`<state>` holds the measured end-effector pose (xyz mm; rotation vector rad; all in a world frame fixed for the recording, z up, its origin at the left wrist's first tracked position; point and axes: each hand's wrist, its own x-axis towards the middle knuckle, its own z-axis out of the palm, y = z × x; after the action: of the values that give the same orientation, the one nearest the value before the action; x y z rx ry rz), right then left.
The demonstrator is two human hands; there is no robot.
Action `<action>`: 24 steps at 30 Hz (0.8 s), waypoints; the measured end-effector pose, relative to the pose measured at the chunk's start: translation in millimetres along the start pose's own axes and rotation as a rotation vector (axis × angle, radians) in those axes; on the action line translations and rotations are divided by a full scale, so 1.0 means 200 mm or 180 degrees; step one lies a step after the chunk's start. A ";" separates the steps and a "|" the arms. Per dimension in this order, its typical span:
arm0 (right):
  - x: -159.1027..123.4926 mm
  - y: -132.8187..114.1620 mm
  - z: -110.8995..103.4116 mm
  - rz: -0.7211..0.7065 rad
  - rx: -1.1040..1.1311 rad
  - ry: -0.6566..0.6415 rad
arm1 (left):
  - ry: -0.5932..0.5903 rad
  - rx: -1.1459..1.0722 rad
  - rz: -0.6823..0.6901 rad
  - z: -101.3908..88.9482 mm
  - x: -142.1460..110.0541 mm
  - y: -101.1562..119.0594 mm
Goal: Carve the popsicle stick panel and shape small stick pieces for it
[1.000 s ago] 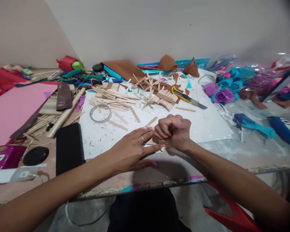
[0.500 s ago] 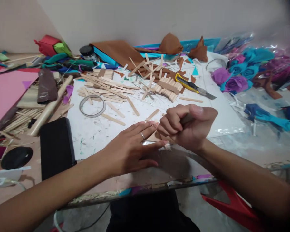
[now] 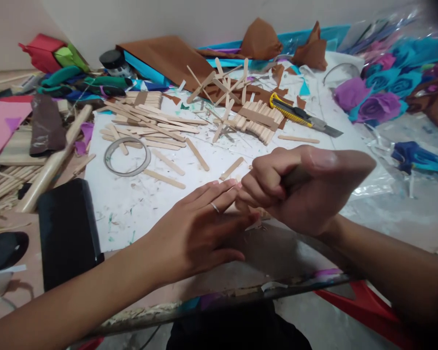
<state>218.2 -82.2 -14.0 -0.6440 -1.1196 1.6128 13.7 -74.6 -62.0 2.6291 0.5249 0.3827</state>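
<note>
My left hand, a ring on one finger, lies flat near the table's front with its fingers stretched out. Its fingertips meet the knuckles of my right hand. That right hand is closed in a fist, thumb on top, around something dull and dark; only a sliver shows between thumb and fingers, so I cannot make out what it is. Beneath the hands, a small brownish piece is mostly covered. Just beyond them lie a short wooden craft stick and a bundle of craft sticks with a brown band.
A yellow utility knife, blade out, lies behind my right hand. Left of centre are a tape roll and loose craft sticks. A black phone lies beside my left forearm. Paper flowers stand at the right.
My right fist has risen slightly towards the camera and appears larger, its wrist farther right. My left hand stays flat. The whole view has shifted a little.
</note>
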 end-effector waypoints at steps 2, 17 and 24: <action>0.00 0.00 0.01 0.0035 0.0001 -0.0001 | 0.0031 -0.0091 -0.0049 0.00 0.00 0.00; -0.02 -0.04 -0.02 -0.0843 0.0165 -0.0020 | 0.0066 0.0392 0.0262 -0.02 0.02 0.03; 0.03 0.05 -0.06 -0.0780 0.0251 -0.0541 | -0.0146 0.0375 0.0241 -0.03 0.03 0.02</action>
<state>221.9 -73.2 -28.1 -0.3087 -1.2014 1.5114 17.8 -74.1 -54.7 2.7704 0.4467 0.3231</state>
